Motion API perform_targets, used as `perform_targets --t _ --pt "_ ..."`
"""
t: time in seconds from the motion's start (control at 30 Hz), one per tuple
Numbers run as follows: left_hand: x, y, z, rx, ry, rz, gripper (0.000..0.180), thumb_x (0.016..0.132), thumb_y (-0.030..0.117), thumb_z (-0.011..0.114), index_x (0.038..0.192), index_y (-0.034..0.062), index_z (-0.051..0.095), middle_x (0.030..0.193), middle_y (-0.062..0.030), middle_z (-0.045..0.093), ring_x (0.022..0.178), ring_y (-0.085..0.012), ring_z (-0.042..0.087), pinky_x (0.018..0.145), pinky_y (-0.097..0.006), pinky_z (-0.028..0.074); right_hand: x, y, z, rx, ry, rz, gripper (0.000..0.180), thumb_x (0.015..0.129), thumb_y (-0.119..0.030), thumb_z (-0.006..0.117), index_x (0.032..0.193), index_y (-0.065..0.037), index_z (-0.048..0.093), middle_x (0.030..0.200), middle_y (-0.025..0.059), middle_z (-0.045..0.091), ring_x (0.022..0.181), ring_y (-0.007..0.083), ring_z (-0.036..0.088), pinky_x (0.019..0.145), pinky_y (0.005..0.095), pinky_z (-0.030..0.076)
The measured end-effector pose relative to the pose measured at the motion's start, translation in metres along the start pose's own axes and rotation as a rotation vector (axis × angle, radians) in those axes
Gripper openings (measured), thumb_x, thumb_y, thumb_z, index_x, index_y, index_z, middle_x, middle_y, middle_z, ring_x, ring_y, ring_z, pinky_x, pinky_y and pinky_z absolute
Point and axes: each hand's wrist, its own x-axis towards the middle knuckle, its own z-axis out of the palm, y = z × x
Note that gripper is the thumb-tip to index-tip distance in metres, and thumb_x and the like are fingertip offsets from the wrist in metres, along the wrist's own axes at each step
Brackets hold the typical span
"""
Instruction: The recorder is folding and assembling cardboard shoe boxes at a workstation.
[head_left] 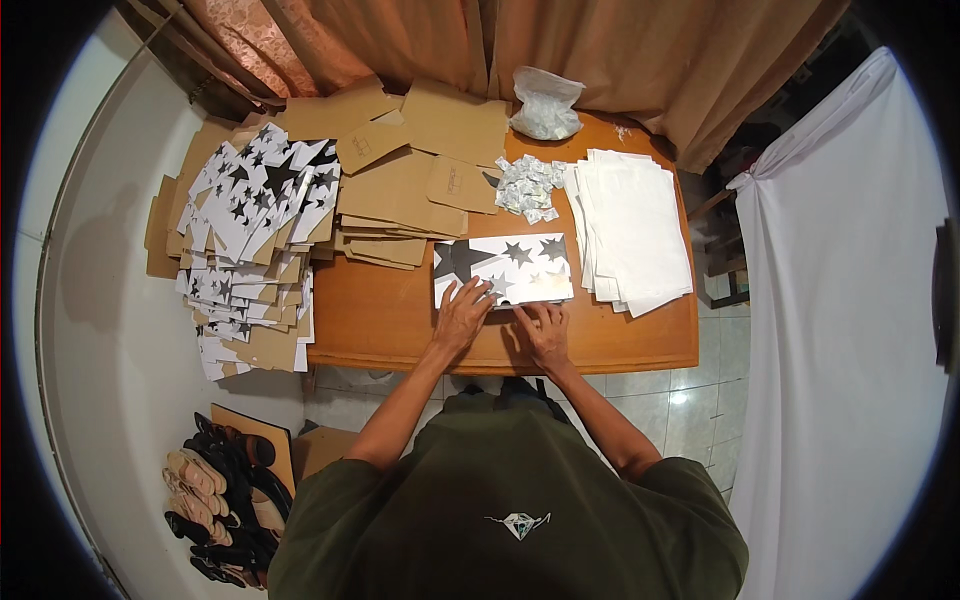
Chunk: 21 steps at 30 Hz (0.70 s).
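Observation:
A white box with black stars lies closed on the wooden table in front of me, its long side facing me. My left hand rests at the box's near left part, fingers stretched onto the lid and its front edge. At the front edge, right of the middle, my right hand touches the box with its fingers apart. Neither hand wraps round anything. What is inside the box is hidden.
Flat star-printed cardboard is stacked at the left, beside plain brown cardboard pieces. Small white packets lie behind the box, with a clear plastic bag farther back. White paper sheets lie right. Shoes stand on the floor, lower left.

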Motion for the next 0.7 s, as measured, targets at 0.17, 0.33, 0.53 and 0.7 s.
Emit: perform_targets --t 0.17,0.33,0.53,0.7 --pt "-0.001 0.004 -0.004 -0.024 -0.04 -0.025 0.027 0.09 0.019 0.074 0.116 0.013 0.072 0.134 -0.0073 0.065 0.137 -0.0289 0.052 0.116 -0.058 0.031 0.013 0.005 0.001 0.08 -0.028 -0.016 0.04 0.082 -0.02 0.076 0.122 -0.012 0.069 0.127 0.0077 0.061 0.126 0.0293 0.053 0.109 0.0536 0.035" --pt "0.003 0.007 -0.005 -0.063 -0.054 -0.028 0.035 0.086 0.021 0.078 0.119 0.012 0.07 0.133 -0.0069 0.065 0.137 -0.0278 0.052 0.117 -0.057 0.029 0.014 0.02 0.016 0.067 -0.06 -0.086 0.037 0.082 -0.01 0.068 0.119 -0.013 0.07 0.127 0.0062 0.063 0.126 0.0274 0.055 0.11 0.0544 0.035" --pt "0.004 0.007 0.005 -0.032 -0.024 -0.022 0.031 0.087 0.019 0.078 0.115 0.01 0.07 0.127 -0.0063 0.066 0.134 -0.0254 0.054 0.116 -0.055 0.029 0.019 0.022 0.017 0.083 -0.094 -0.104 0.036 0.082 -0.006 0.064 0.116 -0.013 0.07 0.121 0.0035 0.065 0.121 0.0236 0.059 0.107 0.054 0.036" --pt "0.008 0.01 0.002 -0.004 -0.01 0.009 0.024 0.088 0.017 0.076 0.11 0.0089 0.071 0.124 -0.0061 0.066 0.132 -0.0235 0.055 0.113 -0.055 0.031 0.021 0.025 0.015 0.077 -0.099 -0.105 0.036 0.082 -0.005 0.064 0.117 -0.012 0.069 0.118 0.0031 0.065 0.119 0.0225 0.06 0.105 0.0529 0.037"
